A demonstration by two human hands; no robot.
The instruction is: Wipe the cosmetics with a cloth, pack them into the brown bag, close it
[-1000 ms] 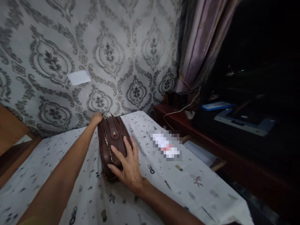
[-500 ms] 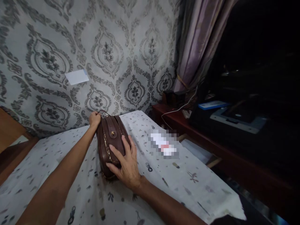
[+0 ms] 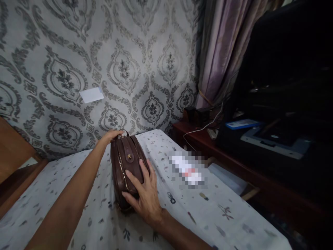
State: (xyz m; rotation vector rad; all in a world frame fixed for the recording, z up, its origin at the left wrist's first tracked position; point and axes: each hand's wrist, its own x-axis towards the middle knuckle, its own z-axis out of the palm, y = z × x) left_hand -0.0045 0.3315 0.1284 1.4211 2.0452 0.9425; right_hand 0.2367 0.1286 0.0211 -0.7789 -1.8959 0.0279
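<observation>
Dim room; background is a pale grey wall [image 3: 148,62] papered with dark damask medallions. Below it, a flat surface under a white cloth [image 3: 205,215] printed with small plant-like motifs.

Right hand [image 3: 148,199]: fingers spread, unclenched, laid over the near part of a dark brown, oblong leather bag [image 3: 133,166]; contact along its top and right side. Left hand [image 3: 111,136]: at the far end of the bag, against the base of its thin, looped dark handle [image 3: 127,132]; cannot tell whether the fingers grip the handle or merely rest there.

Bag lies on the white cloth, long axis pointing away from the person, far end near the wall. On top, a leather tab with a small gold-coloured metal clasp [image 3: 129,157]; a gold-toothed zipper [image 3: 121,168] runs along the left side of the tab.

Right of the bag, well apart from it: a pixelated white-and-red patch, content unreadable. Beyond the cloth's right edge, a dark red wooden tabletop [image 3: 185,130] with a thin white cable [image 3: 200,130] trailing over it; below, an opened drawer holding something pale and flat. Behind, a mauve curtain [image 3: 221,45]. Wall at left bears a white rectangular card [image 3: 91,95].
</observation>
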